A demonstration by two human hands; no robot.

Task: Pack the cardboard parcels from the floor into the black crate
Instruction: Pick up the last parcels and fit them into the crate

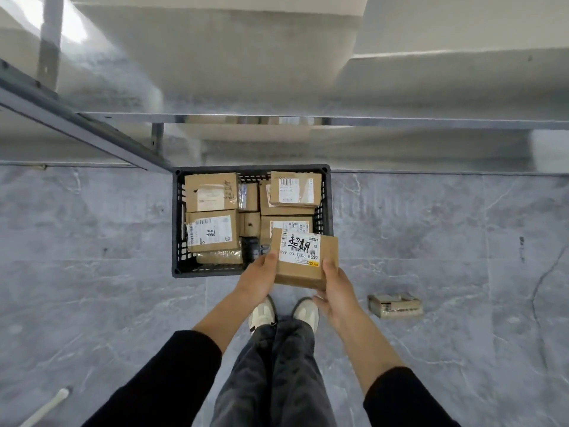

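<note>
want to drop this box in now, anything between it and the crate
Nothing visible blocks it: the held parcel, gripped by the left hand and right hand, hangs over the open near-right corner of the black crate. Packed parcels lie under it, so it would land on them.

1 head-worn wide-angle camera looks nearly straight down at the floor (92,257), blurred shelving (277,120) perhaps ahead.

The crate (175,223) is black, its walls an open lattice. The parcels (212,192) in it are brown cardboard with white labels bearing black barcodes and scrawl. The front parcel (303,269) is the same brown; its white label carries bold black handwriting and a yellow corner mark. The floor (92,257) is grey, veined pale like marble. The sleeves (172,380) are black, the trousers (271,380) washed dark grey, the shoes (261,312) cream.
</note>
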